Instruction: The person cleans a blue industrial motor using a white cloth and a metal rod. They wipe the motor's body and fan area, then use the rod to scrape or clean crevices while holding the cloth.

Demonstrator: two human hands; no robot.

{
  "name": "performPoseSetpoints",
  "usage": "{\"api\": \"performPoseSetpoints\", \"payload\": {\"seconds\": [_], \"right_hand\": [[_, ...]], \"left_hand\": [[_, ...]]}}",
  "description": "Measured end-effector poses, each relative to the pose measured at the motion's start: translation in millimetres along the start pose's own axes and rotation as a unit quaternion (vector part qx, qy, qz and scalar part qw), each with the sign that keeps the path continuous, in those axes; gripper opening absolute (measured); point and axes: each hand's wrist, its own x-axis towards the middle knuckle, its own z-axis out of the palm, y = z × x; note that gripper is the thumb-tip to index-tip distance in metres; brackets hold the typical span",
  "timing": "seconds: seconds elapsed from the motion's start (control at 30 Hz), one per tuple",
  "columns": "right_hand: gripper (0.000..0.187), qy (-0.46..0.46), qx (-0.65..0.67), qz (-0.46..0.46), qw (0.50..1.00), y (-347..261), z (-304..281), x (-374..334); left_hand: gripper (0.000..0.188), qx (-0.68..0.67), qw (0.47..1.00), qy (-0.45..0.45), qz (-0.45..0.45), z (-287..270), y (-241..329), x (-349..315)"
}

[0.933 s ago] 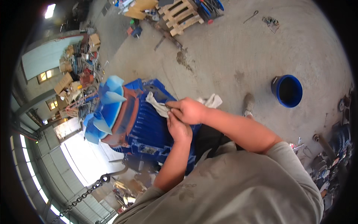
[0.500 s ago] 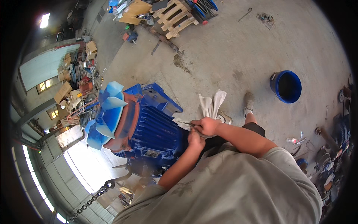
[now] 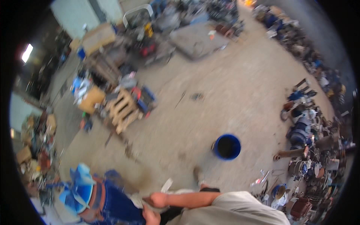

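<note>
My right hand is closed on a whitish cloth, blurred by motion. Just below it, my left hand is closed on the same cloth, fingers partly hidden. A loose pale end sticks up beyond the right hand. Both hands are at the near end of a large blue ribbed electric motor. At its far left end is a light blue fan with broad blades, behind a rusty reddish-brown ring. The picture's lower edge cuts off the motor's underside.
A blue bucket with dark contents stands on the concrete floor, ahead of my shoe. Wooden pallet and cardboard lie at left. Motor parts and tools crowd the right. Piled scrap and a flat grey sheet fill the back.
The view has swung up and to the right, so hands, motor and bucket sit lower and further left. The hands stay together on the cloth; the hook and chain are out of view.
</note>
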Motion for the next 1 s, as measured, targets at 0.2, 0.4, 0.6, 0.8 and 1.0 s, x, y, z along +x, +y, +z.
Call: {"api": "performPoseSetpoints", "payload": {"seconds": [0.2,0.4,0.6,0.8,1.0], "right_hand": [[0.047,0.078,-0.119,0.231,0.962,123.1,-53.0,-131.2],[0.032,0.093,-0.134,0.598,0.785,306.0,-5.2,-378.7],[0.113,0.339,0.058,0.687,0.641,308.1,54.8,-498.1],[0.094,0.533,0.042,0.252,0.807,163.2,-49.3,-342.5],[0.072,0.300,0.610,0.061,0.731,42.4,-99.1,-178.4]], "left_hand": [[0.046,0.207,0.966,-0.135,-0.074,-10.8,-51.6,46.7],[0.034,0.207,0.968,-0.134,-0.051,77.5,-26.8,33.8],[0.037,0.207,0.967,-0.147,0.016,126.2,-28.6,-16.6],[0.033,0.124,0.954,-0.264,-0.074,167.0,-19.4,-78.1],[0.031,0.218,0.903,-0.353,0.117,214.4,-41.7,-105.8]]}}
